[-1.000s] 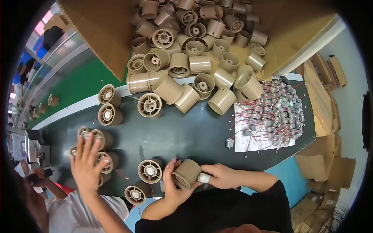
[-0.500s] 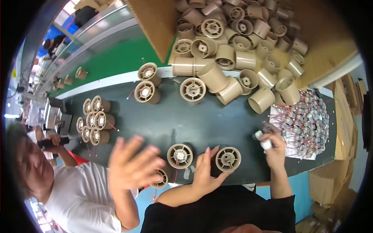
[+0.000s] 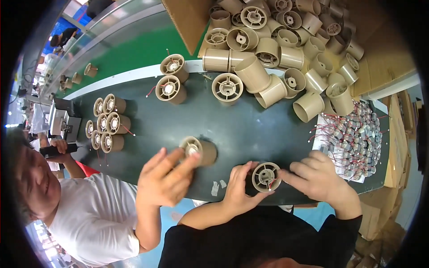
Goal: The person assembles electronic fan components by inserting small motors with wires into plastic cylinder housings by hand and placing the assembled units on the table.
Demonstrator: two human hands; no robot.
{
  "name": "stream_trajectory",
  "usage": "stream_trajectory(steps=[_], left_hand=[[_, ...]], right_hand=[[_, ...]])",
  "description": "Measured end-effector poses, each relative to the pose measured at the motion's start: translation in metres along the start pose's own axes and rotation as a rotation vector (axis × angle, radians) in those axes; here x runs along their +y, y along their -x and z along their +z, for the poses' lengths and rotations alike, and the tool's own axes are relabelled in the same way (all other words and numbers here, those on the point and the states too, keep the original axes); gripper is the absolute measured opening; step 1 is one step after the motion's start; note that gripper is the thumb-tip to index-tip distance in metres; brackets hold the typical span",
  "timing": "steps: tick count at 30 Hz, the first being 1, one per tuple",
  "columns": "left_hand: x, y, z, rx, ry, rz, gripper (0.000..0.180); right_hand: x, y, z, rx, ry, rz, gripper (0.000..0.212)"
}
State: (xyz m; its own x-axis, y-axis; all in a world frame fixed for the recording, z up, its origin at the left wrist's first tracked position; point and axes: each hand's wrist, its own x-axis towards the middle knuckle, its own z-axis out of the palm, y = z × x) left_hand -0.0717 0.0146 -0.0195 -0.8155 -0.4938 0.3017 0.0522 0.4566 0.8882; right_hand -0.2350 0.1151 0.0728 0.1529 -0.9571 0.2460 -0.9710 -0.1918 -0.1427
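Observation:
My left hand [image 3: 239,190] is wrapped round a beige plastic cylindrical housing [image 3: 267,165], held upright at the near table edge with its spoked end up. A short red wire [image 3: 271,183] shows inside that end. My right hand [image 3: 315,178] is at the housing's right rim, its fingers bent and close together, one fingertip touching the rim; what they pinch, if anything, is hidden. Nearest to it lies a mass of small motors with red wires [image 3: 351,138] on a white sheet. A co-worker's hand [image 3: 167,178] reaches to another housing [image 3: 206,152], tilted on the table.
A cardboard box [image 3: 181,22] spills many beige housings [image 3: 252,73] at the back. Several housings with white centres [image 3: 114,123] stand at left, two more [image 3: 172,89] farther back. Scraps of clear tape [image 3: 215,188] lie left of my left hand. The co-worker sits close on my left.
My right hand has come left from beside the motors to the housing; the small white piece it held no longer shows. The co-worker's hand has reached the neighbouring housing, which has moved away and tipped.

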Motion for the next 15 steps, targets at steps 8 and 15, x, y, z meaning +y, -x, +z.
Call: stream_trajectory(steps=[8,15], left_hand=[[-0.001,-0.001,-0.001,0.000,0.134,-0.018,0.067],[0.002,-0.001,-0.008,-0.015,0.091,-0.029,0.057]], right_hand=[[-0.008,-0.006,0.007,0.060,0.332,-0.348,0.026],[-0.012,0.004,0.013,0.074,0.241,-0.270,0.022]])
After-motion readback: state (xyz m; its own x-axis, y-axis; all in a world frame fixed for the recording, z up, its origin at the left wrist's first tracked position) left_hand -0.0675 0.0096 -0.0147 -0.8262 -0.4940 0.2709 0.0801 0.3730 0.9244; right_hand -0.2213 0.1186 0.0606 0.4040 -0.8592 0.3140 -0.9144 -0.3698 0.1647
